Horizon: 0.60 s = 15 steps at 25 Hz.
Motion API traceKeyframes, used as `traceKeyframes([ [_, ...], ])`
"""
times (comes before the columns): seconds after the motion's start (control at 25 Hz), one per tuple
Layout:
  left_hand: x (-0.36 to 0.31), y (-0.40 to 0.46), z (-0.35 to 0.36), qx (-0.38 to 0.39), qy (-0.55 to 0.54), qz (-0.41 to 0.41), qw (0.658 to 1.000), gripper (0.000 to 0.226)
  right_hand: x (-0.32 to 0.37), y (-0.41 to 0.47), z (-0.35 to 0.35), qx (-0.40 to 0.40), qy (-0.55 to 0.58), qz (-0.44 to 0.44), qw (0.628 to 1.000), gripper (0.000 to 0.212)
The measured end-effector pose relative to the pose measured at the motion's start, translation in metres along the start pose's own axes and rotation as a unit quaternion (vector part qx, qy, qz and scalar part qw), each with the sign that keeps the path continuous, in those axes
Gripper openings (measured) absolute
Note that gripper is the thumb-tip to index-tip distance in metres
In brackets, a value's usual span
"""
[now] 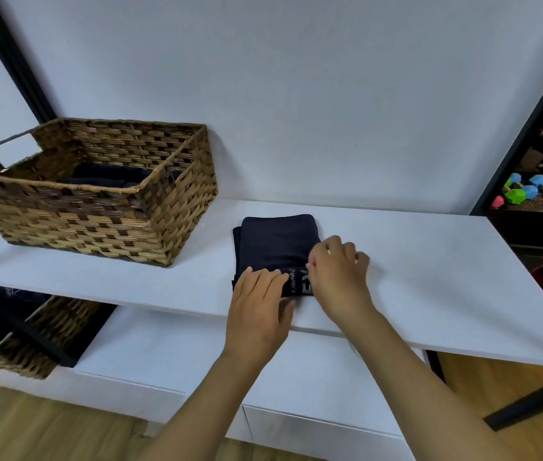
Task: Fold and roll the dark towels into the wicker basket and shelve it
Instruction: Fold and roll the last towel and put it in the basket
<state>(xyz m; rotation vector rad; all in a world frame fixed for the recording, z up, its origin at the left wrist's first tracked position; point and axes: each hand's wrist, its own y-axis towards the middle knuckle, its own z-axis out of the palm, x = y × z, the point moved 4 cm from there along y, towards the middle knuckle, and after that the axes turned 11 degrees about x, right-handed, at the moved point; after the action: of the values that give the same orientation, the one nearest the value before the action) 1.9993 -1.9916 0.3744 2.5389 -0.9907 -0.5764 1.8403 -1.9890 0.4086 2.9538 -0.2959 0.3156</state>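
Setting: white surface (429, 261) against a plain pale wall, wood floor below, coloured dumbbells (529, 191) far right on a dark shelf.
Task thing: folded dark towel (273, 244) lies flat near the front edge of the surface, right of the wicker basket (97, 221) and apart from it.
Left hand (260, 304): fingers lie fairly straight over the near left end of the towel, pressing it; no closed grip.
Right hand (340, 267): fingers curl at the near right end, seemingly pinching the printed hem.
Step in hand: likely the start of the roll, from the near edge.
Next move: calls for even turning by both hands away from the person, kept tight, then a lift left into the basket.
Basket contents: dark cloth, probably towels already placed; count unclear.
Lower basket (30, 344): a second wicker one at near left below the surface, holding dark cloth.
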Motion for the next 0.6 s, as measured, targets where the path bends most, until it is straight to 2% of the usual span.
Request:
traceKeyframes([
  [0.08,0.013,0.005,0.002,0.018,-0.028,-0.003,0.999,0.039,0.005,-0.011,0.015,-0.071,0.022,-0.108,0.991,0.027],
  [0.12,0.017,0.010,0.001,0.030,-0.037,-0.006,0.999,0.039,0.003,-0.014,0.018,-0.085,0.051,-0.132,0.986,0.031],
  [0.2,0.024,0.021,-0.002,0.045,-0.038,-0.003,0.998,0.033,-0.003,-0.015,0.021,-0.066,0.080,-0.140,0.985,0.040],
  [0.28,0.028,0.026,-0.004,0.062,-0.024,0.002,0.998,0.027,-0.004,-0.015,0.022,-0.048,0.060,-0.147,0.986,0.045],
  [0.4,0.029,0.028,-0.009,0.072,-0.002,0.021,0.997,0.026,-0.002,-0.016,0.024,-0.052,0.009,-0.135,0.989,0.044],
  [0.52,0.026,0.027,-0.013,0.075,0.010,0.031,0.997,0.026,-0.002,-0.013,0.019,-0.034,0.005,-0.135,0.990,0.044],
  [0.6,0.022,0.027,-0.013,0.069,0.031,0.002,0.997,0.032,0.004,-0.010,0.012,-0.004,0.004,-0.145,0.989,0.045],
])
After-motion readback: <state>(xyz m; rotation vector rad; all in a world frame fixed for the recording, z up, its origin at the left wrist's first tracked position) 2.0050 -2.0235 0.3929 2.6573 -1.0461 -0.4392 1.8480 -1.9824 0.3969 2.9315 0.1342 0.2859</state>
